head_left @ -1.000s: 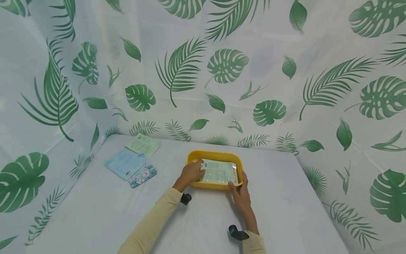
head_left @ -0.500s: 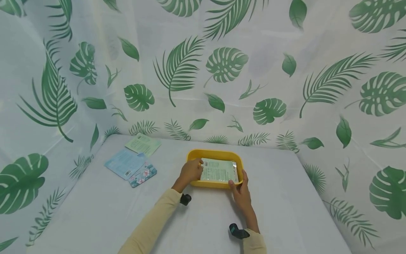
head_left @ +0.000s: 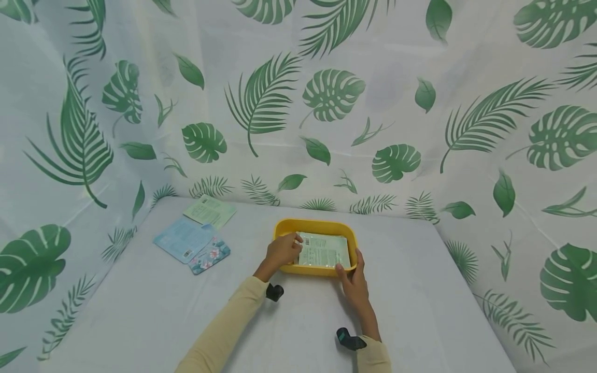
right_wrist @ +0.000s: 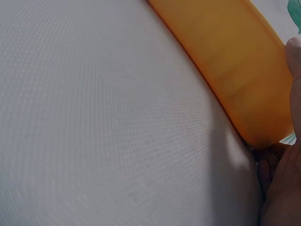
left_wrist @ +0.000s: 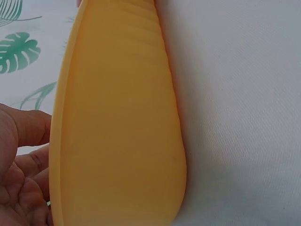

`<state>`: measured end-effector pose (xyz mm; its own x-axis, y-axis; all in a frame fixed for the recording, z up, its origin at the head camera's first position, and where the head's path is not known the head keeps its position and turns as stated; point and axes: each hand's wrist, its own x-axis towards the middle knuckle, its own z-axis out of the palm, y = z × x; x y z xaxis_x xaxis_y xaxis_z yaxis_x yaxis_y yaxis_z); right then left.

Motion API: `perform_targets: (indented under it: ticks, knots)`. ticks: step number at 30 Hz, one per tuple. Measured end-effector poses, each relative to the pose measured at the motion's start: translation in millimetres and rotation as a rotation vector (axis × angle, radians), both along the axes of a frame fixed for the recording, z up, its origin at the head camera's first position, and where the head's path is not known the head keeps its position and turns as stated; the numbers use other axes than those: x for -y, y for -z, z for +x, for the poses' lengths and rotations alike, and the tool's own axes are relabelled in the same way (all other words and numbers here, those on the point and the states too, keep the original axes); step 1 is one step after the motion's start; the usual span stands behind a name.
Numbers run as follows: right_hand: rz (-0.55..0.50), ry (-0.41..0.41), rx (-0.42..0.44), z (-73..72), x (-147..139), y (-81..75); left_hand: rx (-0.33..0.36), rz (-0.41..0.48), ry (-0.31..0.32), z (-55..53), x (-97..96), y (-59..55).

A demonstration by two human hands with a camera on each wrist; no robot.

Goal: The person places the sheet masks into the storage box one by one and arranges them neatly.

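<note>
A yellow plastic tray (head_left: 317, 271) stands on the white table in the head view. Inside it lies a stack of flat, pale green printed packets (head_left: 324, 248), with a barcode on the top one. My left hand (head_left: 282, 250) reaches over the tray's left end, its bent fingers at the packets' left edge; I cannot tell whether they pinch one. In the left wrist view the tray wall (left_wrist: 117, 117) partly hides that hand's fingers (left_wrist: 33, 127). My right hand (head_left: 355, 286) grips the tray's front right corner, thumb on the rim; the right wrist view shows its thumb (right_wrist: 294, 56) beside the wall.
At the left of the table lie a pale green packet (head_left: 210, 210), a light blue packet (head_left: 184, 239) and a floral packet (head_left: 211, 256), partly overlapping. A leaf-printed curtain (head_left: 345, 140) hangs behind the table and along both sides.
The shiny strip at the right edge of the packets in the tray no longer shows. My left fingers have shifted slightly at the packets' left edge. The right hand keeps its place on the tray.
</note>
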<state>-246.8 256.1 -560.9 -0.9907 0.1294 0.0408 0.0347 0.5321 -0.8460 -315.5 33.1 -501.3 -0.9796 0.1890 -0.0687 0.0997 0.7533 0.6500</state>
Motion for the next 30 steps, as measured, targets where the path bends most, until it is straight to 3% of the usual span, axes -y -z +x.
perform_targets:
  ticks: [30]
  knots:
    - [-0.006,-0.003,-0.011,-1.0,0.8,2.9,0.067,0.033,0.083,-3.3,7.3,1.1]
